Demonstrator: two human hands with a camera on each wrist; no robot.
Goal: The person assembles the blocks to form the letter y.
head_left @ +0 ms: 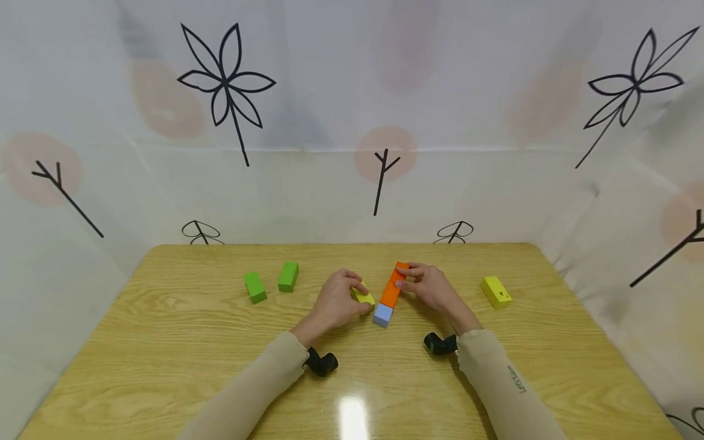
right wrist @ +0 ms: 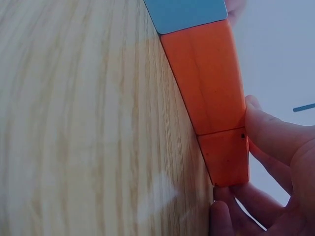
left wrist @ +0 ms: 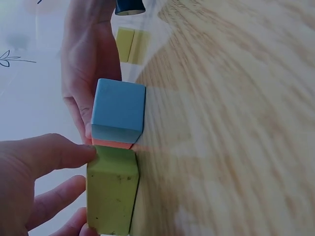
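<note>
Thumb and fingers of my left hand (head_left: 337, 300) pinch a yellow block (head_left: 363, 297), which lies on the table just left of a row of blocks. In the left wrist view this yellow block (left wrist: 112, 196) has small dark specks on its face. The row has a light blue block (head_left: 382, 315) at the near end and two orange blocks (right wrist: 206, 78) end to end behind it. My right hand (head_left: 434, 288) holds the far orange block (right wrist: 225, 160), thumb near the seam between the orange blocks and fingers around the far end. All the row's pieces touch end to end.
Two green blocks (head_left: 255, 287) stand apart on the left of the wooden table (head_left: 165, 342). Another yellow block (head_left: 495, 291) lies to the right of my right hand. Black devices (head_left: 321, 364) sit at both wrists. A patterned cloth (head_left: 308, 195) hangs behind the table's far edge.
</note>
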